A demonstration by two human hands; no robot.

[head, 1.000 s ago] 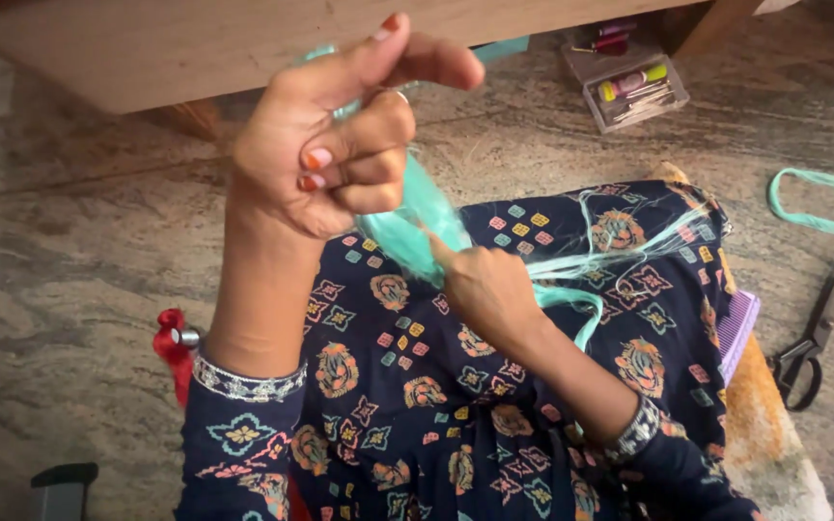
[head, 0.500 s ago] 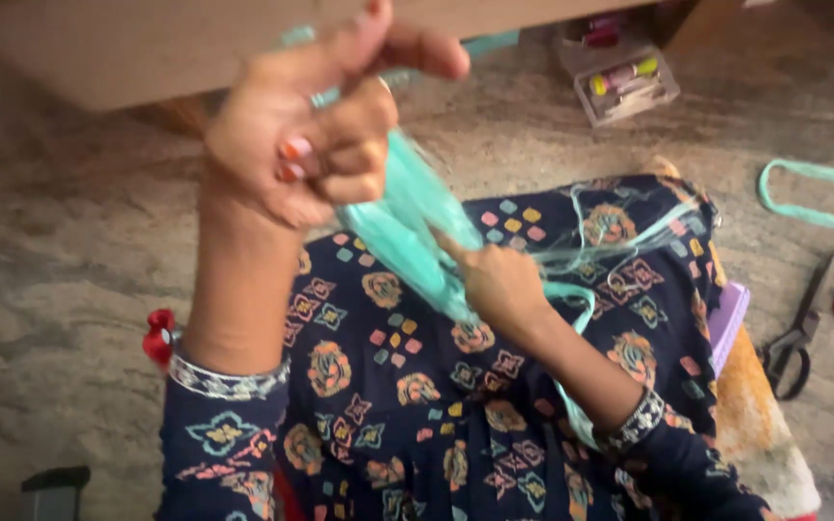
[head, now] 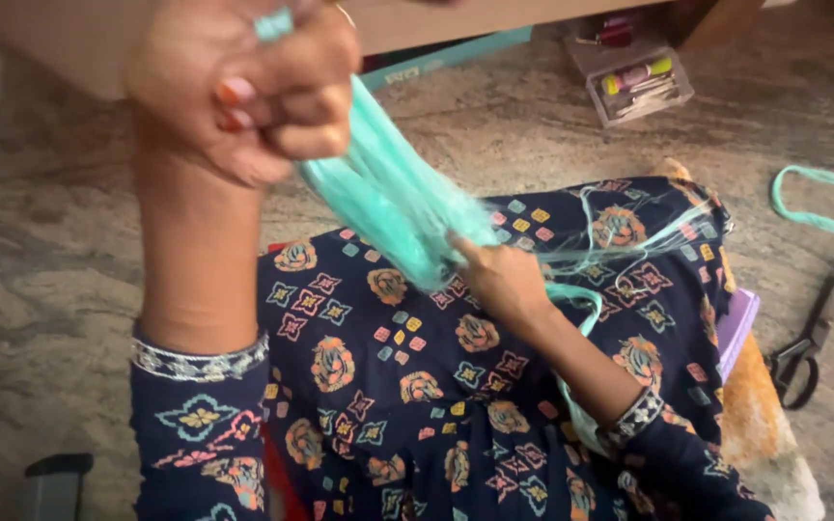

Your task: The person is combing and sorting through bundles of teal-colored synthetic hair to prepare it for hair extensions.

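A band of teal yarn [head: 393,198] — many fine strands bunched together — stretches taut from eleven o'clock down to centre. Loose strands trail toward three o'clock over the dark patterned lap — thin, tangled.

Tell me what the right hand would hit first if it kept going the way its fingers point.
The right hand points up and left, straight into the bundle of teal strands that it already touches. Beyond that lies the raised left hand, which grips the same bundle. Depth between the two is hard to judge.
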